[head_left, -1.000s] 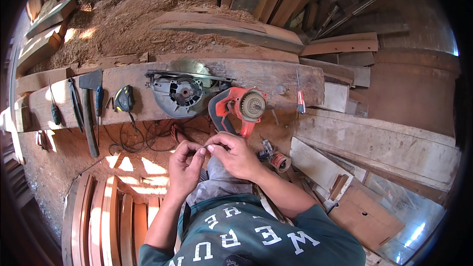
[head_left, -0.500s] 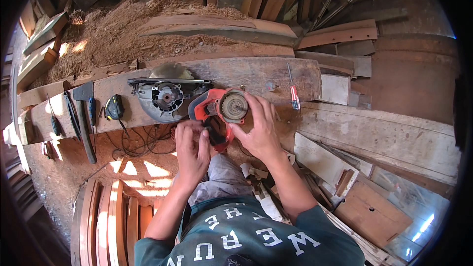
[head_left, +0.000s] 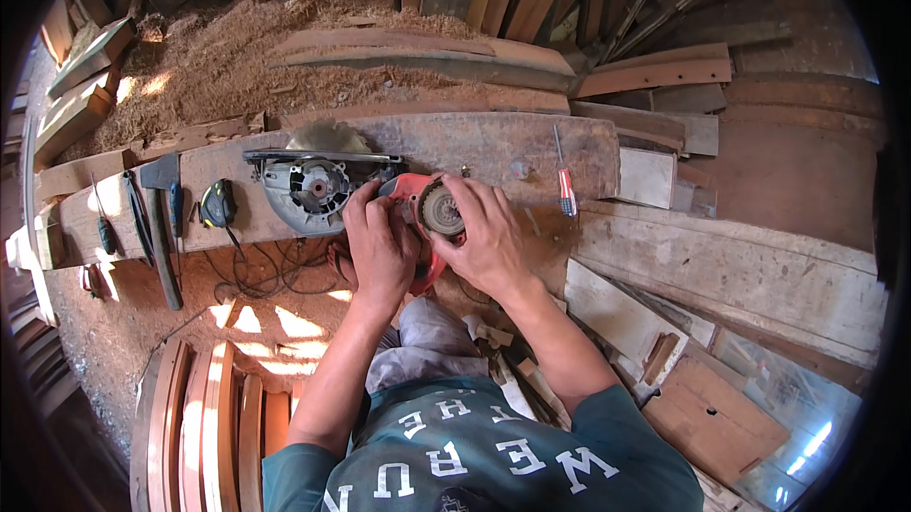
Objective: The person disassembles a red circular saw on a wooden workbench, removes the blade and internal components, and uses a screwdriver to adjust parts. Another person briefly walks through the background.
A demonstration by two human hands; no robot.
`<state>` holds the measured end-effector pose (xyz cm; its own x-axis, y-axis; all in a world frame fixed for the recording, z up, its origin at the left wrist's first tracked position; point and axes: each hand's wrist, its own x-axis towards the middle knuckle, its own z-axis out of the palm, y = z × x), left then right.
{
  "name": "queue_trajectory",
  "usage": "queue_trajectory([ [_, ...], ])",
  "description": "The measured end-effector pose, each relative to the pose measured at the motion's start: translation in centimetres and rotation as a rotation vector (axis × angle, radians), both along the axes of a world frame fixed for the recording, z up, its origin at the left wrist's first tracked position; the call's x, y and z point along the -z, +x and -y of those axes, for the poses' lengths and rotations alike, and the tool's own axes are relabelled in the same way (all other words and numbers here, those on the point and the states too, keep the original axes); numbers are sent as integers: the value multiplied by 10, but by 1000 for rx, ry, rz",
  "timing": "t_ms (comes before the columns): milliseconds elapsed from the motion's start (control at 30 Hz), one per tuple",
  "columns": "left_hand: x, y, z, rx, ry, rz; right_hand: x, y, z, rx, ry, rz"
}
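Observation:
The red motor housing (head_left: 408, 186) of a disassembled circular saw is in front of me, its round grey open end (head_left: 442, 212) facing up. My right hand (head_left: 491, 239) is closed round the right side of that end, thumb below and fingers above. My left hand (head_left: 380, 242) grips the housing's left side with bent fingers, covering much of the handle. Just beyond my left hand, the saw's grey gear-side casing (head_left: 313, 191) lies on the plank with its toothed blade (head_left: 332, 137) and base plate showing.
On the wooden plank (head_left: 531, 147) lie a red-handled screwdriver (head_left: 567, 191), a tape measure (head_left: 218, 204), a hatchet (head_left: 163, 218) and pliers (head_left: 136, 213). A black cord (head_left: 270, 275) loops below the plank. Sawdust (head_left: 218, 56) is heaped behind it; boards (head_left: 721, 265) lie at right.
My left hand has moved up and right onto the housing's left side, from lower down beside the handle. The right hand and the housing have shifted only slightly.

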<state>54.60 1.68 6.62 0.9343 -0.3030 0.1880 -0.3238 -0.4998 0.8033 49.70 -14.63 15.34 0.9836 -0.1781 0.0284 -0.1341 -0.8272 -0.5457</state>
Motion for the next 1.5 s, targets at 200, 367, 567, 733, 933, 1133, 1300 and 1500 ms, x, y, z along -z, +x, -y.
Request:
queue_trajectory([
  [200, -6, 2, 1, 4, -5, -16, 7, -2, 2, -24, 26, 67],
  [367, -7, 2, 0, 6, -24, -44, 0, 0, 3, -7, 38, -45],
  [567, -37, -1, -9, 18, 16, 45, -7, -16, 13, 142, 206, -2],
  [733, -76, -27, -17, 106, -100, -144, -30, -47, 8, 166, 711, -119],
  [933, -86, -43, -14, 238, -262, -447, -37, -62, 0, 163, 787, -188],
  [1133, -87, -39, -6, 262, -330, -605, -30, -57, 10, 244, 948, -337],
  [1300, -80, -36, -4, 251, -262, -448, 9, -62, 28, 345, 952, -233],
  [1500, -62, -28, -19, -10, -38, -175, 171, -78, 109, 896, 702, -88],
])
